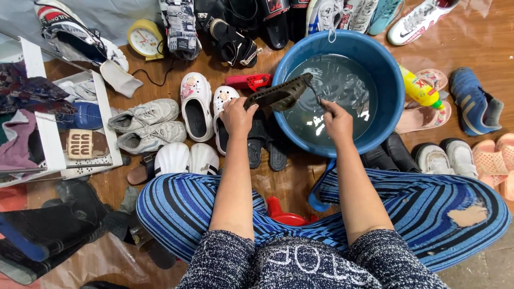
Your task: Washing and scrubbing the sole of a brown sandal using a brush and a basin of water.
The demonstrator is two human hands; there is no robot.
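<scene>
The left hand (pixel 237 115) gripped a dark sandal (pixel 279 94) over the blue basin (pixel 388 80) while the right hand (pixel 337 119), closed on a brush handle, was scrubbing it; dipping and rinsing would seemingly follow.

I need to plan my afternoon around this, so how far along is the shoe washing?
Early, it seems. Nothing on the floor looks clearly washed. In hand: the left hand holds a dark sandal over the blue basin of water, while the right hand works at it with something I cannot make out. Left: the grey sneakers, white clogs and many other shoes around.
</scene>
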